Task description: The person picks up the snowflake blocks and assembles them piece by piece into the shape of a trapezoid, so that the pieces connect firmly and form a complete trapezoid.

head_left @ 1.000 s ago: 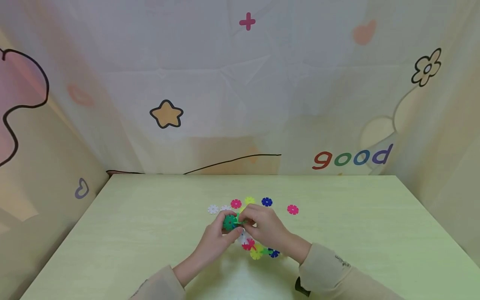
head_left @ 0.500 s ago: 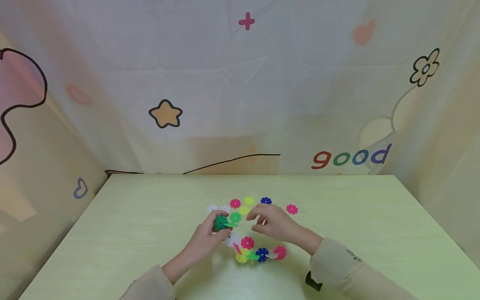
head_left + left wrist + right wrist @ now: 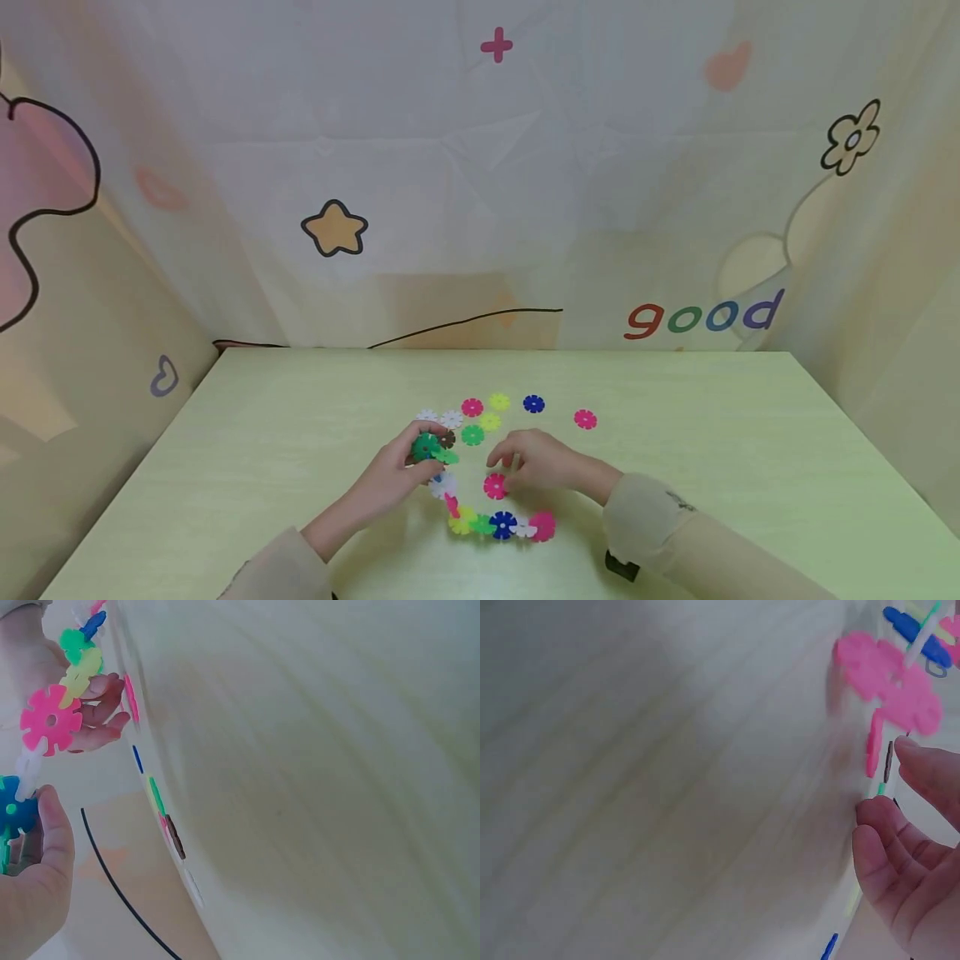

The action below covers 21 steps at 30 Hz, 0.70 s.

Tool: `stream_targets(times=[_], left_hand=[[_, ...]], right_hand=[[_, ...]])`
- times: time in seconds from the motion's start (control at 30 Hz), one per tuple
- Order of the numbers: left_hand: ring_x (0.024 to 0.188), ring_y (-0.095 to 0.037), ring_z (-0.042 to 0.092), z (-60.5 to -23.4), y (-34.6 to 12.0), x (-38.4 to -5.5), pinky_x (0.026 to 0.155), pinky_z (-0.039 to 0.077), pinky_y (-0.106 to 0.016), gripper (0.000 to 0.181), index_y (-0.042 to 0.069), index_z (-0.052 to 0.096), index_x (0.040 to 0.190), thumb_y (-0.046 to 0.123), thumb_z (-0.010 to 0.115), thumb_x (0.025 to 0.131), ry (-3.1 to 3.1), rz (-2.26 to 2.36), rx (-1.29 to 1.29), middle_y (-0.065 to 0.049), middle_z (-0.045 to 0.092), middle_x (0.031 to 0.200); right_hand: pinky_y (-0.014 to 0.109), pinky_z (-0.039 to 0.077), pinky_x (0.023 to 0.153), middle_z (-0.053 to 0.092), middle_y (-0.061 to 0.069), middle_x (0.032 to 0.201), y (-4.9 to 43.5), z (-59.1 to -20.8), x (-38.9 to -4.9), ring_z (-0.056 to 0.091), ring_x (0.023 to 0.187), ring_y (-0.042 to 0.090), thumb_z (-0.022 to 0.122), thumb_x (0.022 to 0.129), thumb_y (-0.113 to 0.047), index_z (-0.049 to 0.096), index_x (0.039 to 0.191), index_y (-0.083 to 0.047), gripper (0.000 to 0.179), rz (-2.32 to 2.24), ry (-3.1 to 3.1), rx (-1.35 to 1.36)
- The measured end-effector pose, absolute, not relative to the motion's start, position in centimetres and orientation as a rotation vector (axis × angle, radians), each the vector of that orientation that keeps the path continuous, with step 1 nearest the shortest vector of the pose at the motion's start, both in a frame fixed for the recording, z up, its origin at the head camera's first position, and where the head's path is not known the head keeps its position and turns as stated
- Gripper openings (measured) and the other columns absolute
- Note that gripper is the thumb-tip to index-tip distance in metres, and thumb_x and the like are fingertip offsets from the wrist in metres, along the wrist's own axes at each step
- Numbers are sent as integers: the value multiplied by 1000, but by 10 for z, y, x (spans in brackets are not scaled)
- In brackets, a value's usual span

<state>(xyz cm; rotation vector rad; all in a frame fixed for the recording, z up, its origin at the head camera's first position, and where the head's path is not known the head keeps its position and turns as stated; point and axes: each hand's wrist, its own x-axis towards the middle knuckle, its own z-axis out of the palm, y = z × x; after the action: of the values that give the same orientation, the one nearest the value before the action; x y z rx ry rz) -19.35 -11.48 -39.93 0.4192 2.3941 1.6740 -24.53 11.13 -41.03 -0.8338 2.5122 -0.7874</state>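
My left hand (image 3: pixel 386 471) pinches a chain of slotted plastic snowflake discs (image 3: pixel 502 525) by its green end. From the fingers the chain curves down and right through white, pink, yellow, green and blue discs to a pink one. In the left wrist view, the thumb presses by a blue disc (image 3: pixel 16 810) of this chain. My right hand (image 3: pixel 543 460) is low over the table beside a loose pink snowflake disc (image 3: pixel 495 486), fingertips right at its edge. Its thumb and fingers stand apart with nothing between them in the right wrist view, where the chain's pink end disc (image 3: pixel 889 681) looms close.
Behind the hands lie several loose discs: white (image 3: pixel 452 419), pink (image 3: pixel 472 407), yellow (image 3: pixel 498 402), green (image 3: pixel 472 435), dark blue (image 3: pixel 533 404) and brown (image 3: pixel 447 439). Another pink disc (image 3: pixel 585 419) lies farther right. A printed curtain (image 3: pixel 450 183) hangs behind the pale table (image 3: pixel 675 433).
The right hand has let go of the chain, moved right, then down to the loose pink disc. The left hand has carried the chain left, uncovering the green and brown discs.
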Motion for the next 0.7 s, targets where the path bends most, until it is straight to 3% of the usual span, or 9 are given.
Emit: stream_targets(times=[0.47, 0.7], left_hand=[[88, -20, 52, -398, -116, -194, 70, 50, -26, 36, 8, 44, 119, 13, 55, 85, 2377, 1665, 433, -15, 48, 120], [87, -20, 53, -400, -115, -195, 70, 51, -26, 33, 11, 45, 117, 15, 55, 86, 2358, 1702, 442, -16, 49, 118]], right_hand=[[20, 41, 63, 50, -4, 78, 106, -420, -247, 47, 72, 9, 70, 74, -14, 67, 92, -17, 18, -674, 2531, -855], [20, 43, 65, 53, -5, 79, 108, -421, -245, 49, 73, 10, 70, 74, -12, 59, 86, -17, 17, -704, 2540, -823]])
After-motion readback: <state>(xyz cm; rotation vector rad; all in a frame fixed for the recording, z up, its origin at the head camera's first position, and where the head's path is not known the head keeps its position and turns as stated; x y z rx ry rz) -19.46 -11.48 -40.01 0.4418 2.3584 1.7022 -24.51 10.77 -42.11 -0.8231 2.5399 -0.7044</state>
